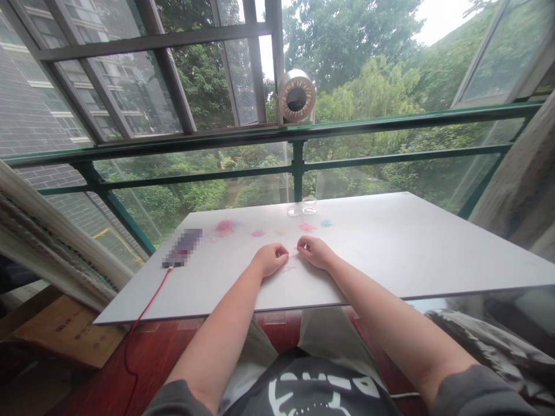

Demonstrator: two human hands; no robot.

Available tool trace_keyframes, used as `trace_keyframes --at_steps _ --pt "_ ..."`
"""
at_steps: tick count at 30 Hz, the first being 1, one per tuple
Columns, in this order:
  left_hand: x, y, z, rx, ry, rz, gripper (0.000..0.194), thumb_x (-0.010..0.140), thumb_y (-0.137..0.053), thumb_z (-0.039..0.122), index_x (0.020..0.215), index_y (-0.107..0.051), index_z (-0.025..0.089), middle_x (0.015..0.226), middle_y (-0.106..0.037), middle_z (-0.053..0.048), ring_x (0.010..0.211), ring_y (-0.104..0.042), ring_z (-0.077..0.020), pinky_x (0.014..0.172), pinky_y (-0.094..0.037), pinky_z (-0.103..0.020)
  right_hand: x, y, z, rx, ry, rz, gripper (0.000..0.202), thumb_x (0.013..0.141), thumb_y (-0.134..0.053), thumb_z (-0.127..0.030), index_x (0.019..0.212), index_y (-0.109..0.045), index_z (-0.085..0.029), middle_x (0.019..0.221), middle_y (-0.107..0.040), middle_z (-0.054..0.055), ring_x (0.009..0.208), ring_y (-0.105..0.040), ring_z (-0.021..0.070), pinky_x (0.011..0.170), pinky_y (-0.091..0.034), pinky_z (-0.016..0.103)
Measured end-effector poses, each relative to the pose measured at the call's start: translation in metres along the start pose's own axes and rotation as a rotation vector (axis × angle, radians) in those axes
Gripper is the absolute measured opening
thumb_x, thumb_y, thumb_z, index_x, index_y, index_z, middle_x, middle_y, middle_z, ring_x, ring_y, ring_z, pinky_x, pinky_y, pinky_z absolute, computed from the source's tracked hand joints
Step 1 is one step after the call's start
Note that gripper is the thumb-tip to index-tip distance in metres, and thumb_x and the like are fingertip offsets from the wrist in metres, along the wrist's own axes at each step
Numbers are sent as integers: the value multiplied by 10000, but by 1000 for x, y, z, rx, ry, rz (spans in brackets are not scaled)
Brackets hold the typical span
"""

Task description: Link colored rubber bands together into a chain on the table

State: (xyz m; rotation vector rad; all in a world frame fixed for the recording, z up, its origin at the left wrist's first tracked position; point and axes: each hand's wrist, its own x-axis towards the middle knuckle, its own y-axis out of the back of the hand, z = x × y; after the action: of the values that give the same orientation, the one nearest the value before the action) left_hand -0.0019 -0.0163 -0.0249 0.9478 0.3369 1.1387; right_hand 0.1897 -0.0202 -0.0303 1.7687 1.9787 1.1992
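Observation:
Both hands rest on the white table near its middle. My left hand (pixel 271 258) is closed, its thumb and fingers pinched near a small pink strand (pixel 289 268) on the tabletop. Just right of it, my right hand (pixel 313 252) curls with its fingertips together, a bit of pink at them. What either pinch holds is too small to make out. Beyond the hands lie small piles: purple (pixel 258 233), yellow (pixel 281 232), pink (pixel 306 226) and teal (pixel 326 223). A larger pink heap (pixel 225 227) sits further left.
Clear round dishes (pixel 309 205) stand at the table's (pixel 433 254) far edge. A blurred-out phone (pixel 184 247) with a red cable (pixel 150 303) lies at the left. Behind are a green railing (pixel 195 138) and windows; a cardboard box (pixel 69 329) is at lower left.

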Motion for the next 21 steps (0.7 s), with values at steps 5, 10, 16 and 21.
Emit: trace_keyframes --at_steps 5,10,16,21 --pt "0 0 0 -5 1 -1 192 705 -541 283 814 -656 174 789 -671 -20 688 -571 -133 622 -434 -225 1 0 1 2 32 -2 129 721 -490 -155 749 -612 -186 728 -634 -3 568 -477 95 602 -383 222" --pt "0 -1 0 11 -10 4 192 708 -540 280 818 -659 176 792 -673 -18 681 -569 -128 630 -437 -220 2 -1 3 -25 46 -5 169 709 -494 -129 771 -641 -185 737 -644 1 586 -490 98 615 -381 223" --pt "1 -1 0 11 -10 11 219 729 -528 319 825 -661 174 808 -675 -23 672 -566 -123 627 -438 -219 1 0 0 -12 72 -12 130 717 -516 -172 761 -639 -171 688 -634 0 553 -473 88 577 -370 210" --pt "-1 -1 4 -50 -19 35 337 726 -554 401 970 -644 188 881 -674 -24 672 -574 -120 637 -452 -224 -1 0 -6 8 89 -24 99 713 -540 -195 736 -631 -163 663 -627 -1 542 -463 83 562 -365 205"
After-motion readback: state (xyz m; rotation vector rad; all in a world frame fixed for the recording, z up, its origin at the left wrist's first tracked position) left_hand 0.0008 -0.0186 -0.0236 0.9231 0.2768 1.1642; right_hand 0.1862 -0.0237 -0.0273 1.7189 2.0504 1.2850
